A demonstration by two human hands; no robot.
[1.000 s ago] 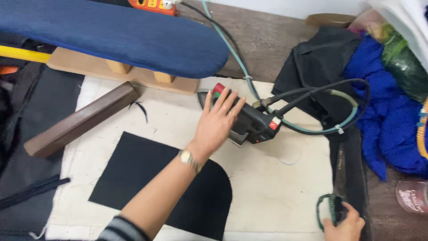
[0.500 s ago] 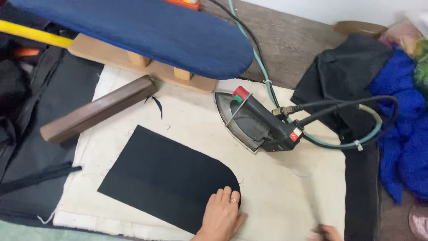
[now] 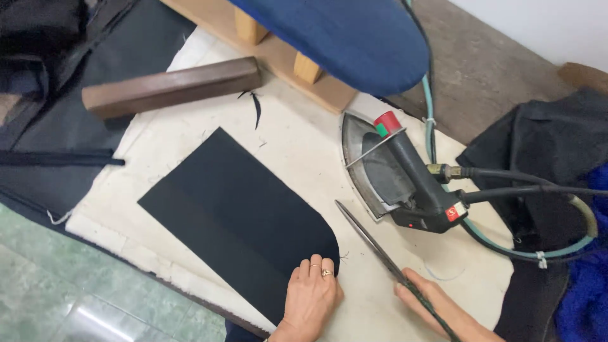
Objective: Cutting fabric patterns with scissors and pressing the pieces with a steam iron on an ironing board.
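Left hand: the left hand [image 3: 310, 299] lies flat, fingers together, palm down on the rounded end of the black fabric piece [image 3: 237, 218]; judged to pin it against shifting.
Right hand: the right hand [image 3: 437, 307] is closed around the handle end of the long scissors [image 3: 373, 244]; blades together, tip pointing up-left.
Fabric location: flat on the cream pressing pad [image 3: 297, 145], near its front edge.
Scissors position: between fabric and iron, apart from both.
Iron: the steam iron [image 3: 396, 171] rests tilted on its side, soleplate off the pad; hoses trail right.
Wooden block: the wooden block [image 3: 171, 85] lies at the pad's far-left edge.
Sleeve board: the blue sleeve board [image 3: 342, 35] stands behind.
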